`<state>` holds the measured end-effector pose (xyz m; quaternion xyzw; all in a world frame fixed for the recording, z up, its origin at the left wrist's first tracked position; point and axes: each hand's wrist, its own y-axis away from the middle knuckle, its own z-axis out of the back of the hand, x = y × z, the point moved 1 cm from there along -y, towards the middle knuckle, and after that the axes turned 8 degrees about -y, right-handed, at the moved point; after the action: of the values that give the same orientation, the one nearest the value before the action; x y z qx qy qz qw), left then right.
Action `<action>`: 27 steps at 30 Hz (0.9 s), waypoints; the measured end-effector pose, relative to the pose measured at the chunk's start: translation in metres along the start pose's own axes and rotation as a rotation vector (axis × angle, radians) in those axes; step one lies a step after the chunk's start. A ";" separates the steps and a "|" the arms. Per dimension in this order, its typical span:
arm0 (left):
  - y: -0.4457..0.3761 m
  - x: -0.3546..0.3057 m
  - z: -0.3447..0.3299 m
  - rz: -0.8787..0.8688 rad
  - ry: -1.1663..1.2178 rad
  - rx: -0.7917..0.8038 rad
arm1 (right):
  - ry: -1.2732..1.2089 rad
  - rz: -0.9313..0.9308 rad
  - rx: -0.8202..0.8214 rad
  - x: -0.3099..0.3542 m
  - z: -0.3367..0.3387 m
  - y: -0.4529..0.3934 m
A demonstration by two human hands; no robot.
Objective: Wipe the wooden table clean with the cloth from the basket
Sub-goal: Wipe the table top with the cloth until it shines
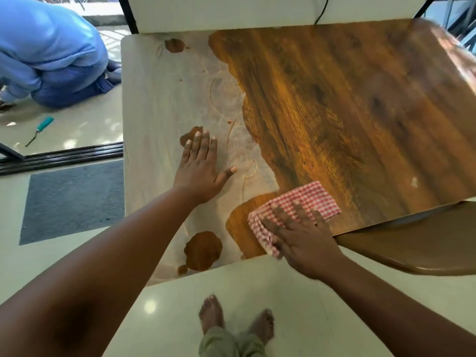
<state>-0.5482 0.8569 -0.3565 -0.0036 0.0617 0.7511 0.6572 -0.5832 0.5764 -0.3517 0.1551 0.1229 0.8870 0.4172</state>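
1. Two hands on the desk (pixel 360 99): right hand (pixel 301 235) spread flat, pressing the checked cloth (pixel 309 199) at the near edge; left hand (pixel 203 166) spread, bracing on the dusty pale part.
2. Advice: keep the palm flat and overlap strokes leftward into the dust.
3. Cloth: folded, long axis running from near-left to far-right.

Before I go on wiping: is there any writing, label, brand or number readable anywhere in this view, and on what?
None: no readable text anywhere in this view.
Checked cloth: red and white check pattern only, no tag visible.
Wooden table: wood grain and pale dusty film, no marks that read as text.
Teal-handled tool on the floor: too small to show any label.
Dark floor mat: plain.
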 end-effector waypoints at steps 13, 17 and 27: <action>0.004 0.015 -0.012 0.044 0.068 -0.073 | -0.040 0.025 0.044 0.014 0.002 -0.026; 0.002 0.017 -0.014 0.034 0.075 -0.075 | -0.074 -0.090 0.018 0.011 0.017 -0.070; 0.002 0.019 -0.020 0.048 0.140 -0.048 | -0.089 0.107 0.003 0.033 0.028 -0.119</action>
<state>-0.5542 0.8737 -0.3783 -0.0707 0.0896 0.7658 0.6328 -0.5087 0.6787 -0.3613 0.2012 0.0972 0.9001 0.3741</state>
